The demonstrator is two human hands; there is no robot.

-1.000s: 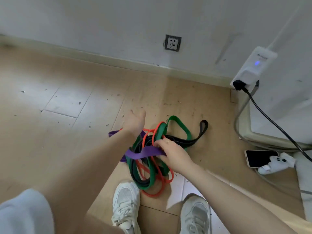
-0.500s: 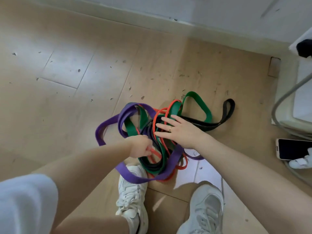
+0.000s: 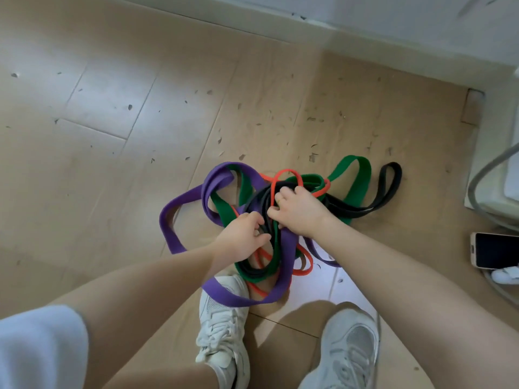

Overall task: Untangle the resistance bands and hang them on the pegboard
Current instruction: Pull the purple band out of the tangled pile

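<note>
Head view: looking down at a tan wood-look floor (image 3: pixel 112 169) from above, with two bare forearms reaching forward.
Bands: four loop resistance bands lie knotted together in one pile on the floor, just ahead of the person's feet.
Purple band (image 3: pixel 179 202): the widest, looping out to the left and trailing back over the toe of the left shoe (image 3: pixel 222 327).
Green band (image 3: pixel 358 178): one loop sticks out at the far right of the pile.
Black band (image 3: pixel 389 186): a long narrow loop stretches furthest right, flat on the floor.
Orange band (image 3: pixel 286 174): thin, threading through the middle of the tangle.
Left hand (image 3: pixel 241 237): fingers curled closed around black strands at the pile's centre.
Right hand (image 3: pixel 297 209): touching the left hand, fingers hooked and pinched shut on black strands.
Right shoe (image 3: pixel 348 352): white trainer, near the bottom edge.
Phone (image 3: pixel 495 251): dark screen, lying on the floor at the right edge, well apart from the bands.
Wall (image 3: pixel 365 9): white, with a skirting board across the top.
</note>
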